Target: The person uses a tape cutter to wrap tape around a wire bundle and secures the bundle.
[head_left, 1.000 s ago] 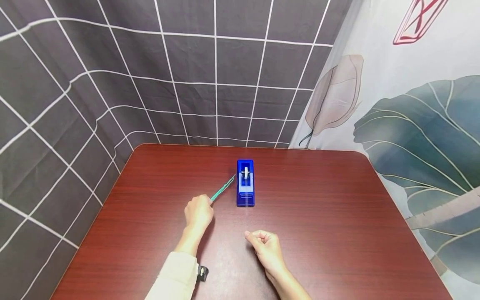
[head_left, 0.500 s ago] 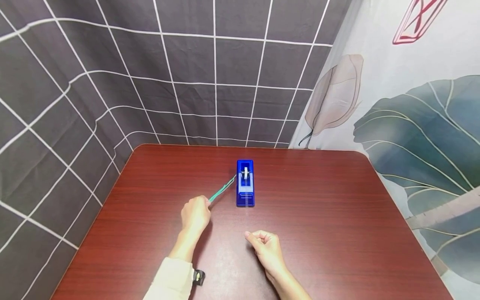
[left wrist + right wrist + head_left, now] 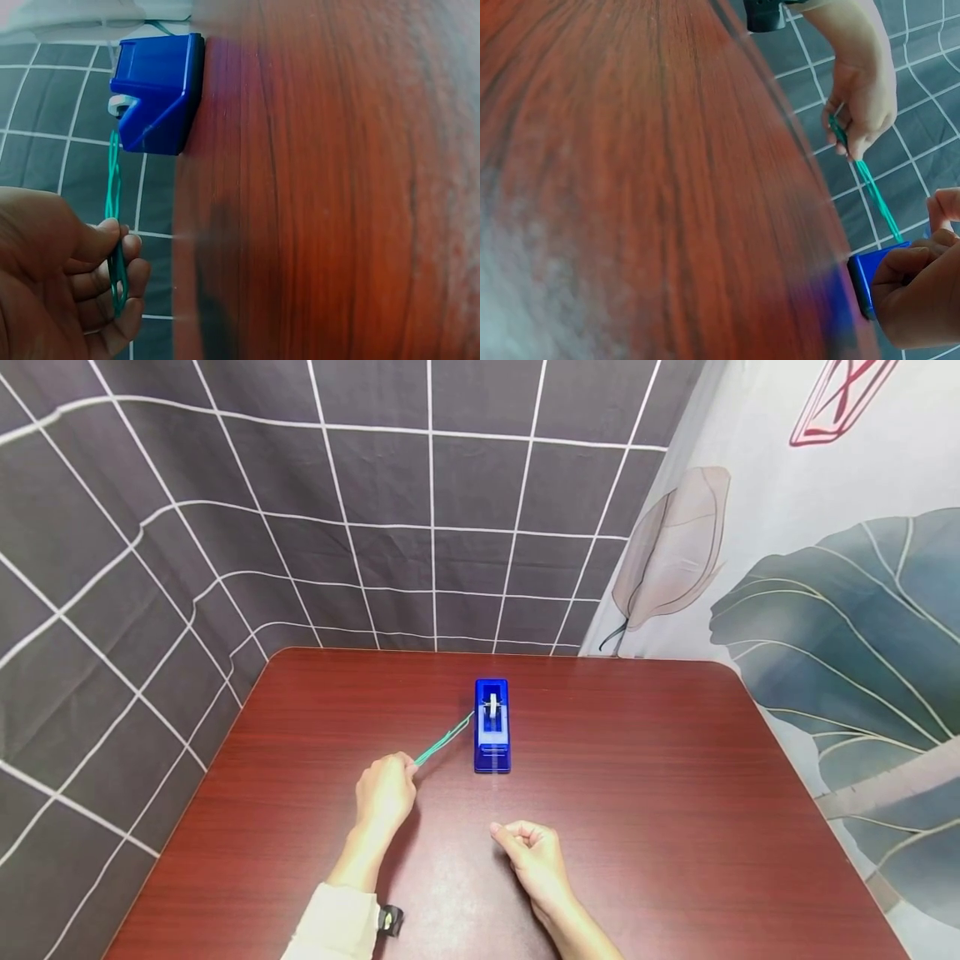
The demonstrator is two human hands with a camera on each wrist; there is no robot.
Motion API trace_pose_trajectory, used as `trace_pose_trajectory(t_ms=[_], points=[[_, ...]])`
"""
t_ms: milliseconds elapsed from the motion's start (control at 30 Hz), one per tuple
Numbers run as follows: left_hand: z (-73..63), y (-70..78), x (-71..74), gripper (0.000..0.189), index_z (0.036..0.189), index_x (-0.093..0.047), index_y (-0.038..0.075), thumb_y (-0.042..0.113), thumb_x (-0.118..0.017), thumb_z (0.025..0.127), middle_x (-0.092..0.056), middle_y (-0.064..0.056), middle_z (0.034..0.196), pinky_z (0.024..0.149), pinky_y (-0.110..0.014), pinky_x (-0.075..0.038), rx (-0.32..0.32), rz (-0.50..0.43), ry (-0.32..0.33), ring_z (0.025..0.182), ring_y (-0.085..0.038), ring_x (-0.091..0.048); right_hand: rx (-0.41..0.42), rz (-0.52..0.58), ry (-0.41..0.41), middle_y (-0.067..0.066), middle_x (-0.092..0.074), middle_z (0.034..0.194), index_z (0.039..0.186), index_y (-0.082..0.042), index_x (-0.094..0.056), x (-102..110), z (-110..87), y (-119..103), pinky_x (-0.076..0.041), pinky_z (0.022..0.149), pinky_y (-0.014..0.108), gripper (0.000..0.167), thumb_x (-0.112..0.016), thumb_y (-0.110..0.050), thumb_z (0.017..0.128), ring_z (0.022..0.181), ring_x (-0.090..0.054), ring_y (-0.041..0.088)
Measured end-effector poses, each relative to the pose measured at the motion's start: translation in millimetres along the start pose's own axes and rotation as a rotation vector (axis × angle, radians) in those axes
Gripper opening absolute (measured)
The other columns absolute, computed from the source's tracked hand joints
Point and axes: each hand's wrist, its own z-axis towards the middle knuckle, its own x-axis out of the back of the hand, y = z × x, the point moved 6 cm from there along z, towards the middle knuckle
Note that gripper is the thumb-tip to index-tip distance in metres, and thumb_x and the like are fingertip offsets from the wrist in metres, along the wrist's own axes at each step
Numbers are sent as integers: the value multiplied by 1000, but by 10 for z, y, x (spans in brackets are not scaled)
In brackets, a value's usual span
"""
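Note:
A blue tape dispenser (image 3: 492,752) with a small pale roll stands on the table in the head view. My left hand (image 3: 385,789) is left of it and pinches a bundle of thin green looped strands (image 3: 112,180) between thumb and fingers. The bundle's far tip overlaps the dispenser's left side in the head view and lies near the pale roll (image 3: 120,103) in the left wrist view. Nearer me, my right hand (image 3: 534,860) has its fingers curled and its thumb against the index finger, pinching what seems a faint clear strip of tape running from the dispenser.
The reddish-brown wooden table (image 3: 637,760) has a glossy top with rounded far corners. Behind it hangs a dark grey curtain (image 3: 480,560) with a white grid, and a leaf-patterned white curtain (image 3: 750,527) hangs at the right. A black strap piece (image 3: 391,920) sits at the left sleeve.
My left hand has drawn slightly back to the left, and more of the green bundle shows between it and the dispenser. My right hand and the dispenser stay in place.

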Motion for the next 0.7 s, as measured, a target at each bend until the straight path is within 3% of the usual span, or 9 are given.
trace_pose_trajectory(t_ms=[400,700], points=[[-82,22,117,7,93,-73,7,13,-69,95,-75,-10,89,64,-52,-55,-18,-15,-24,78,-39,-71,10,1,-4,-11,-43,52,80,14,-66,-4,-5,-16,-28,47,16,26,-76,-8,88,48,-34,1],[-125,-12,129,6,90,-73,10,14,-70,94,-75,-7,88,64,-53,-54,-38,-19,-32,79,-39,-70,16,0,-9,-10,-43,52,80,15,-66,-5,-12,-34,-28,47,16,26,-75,-9,88,48,-34,1]])
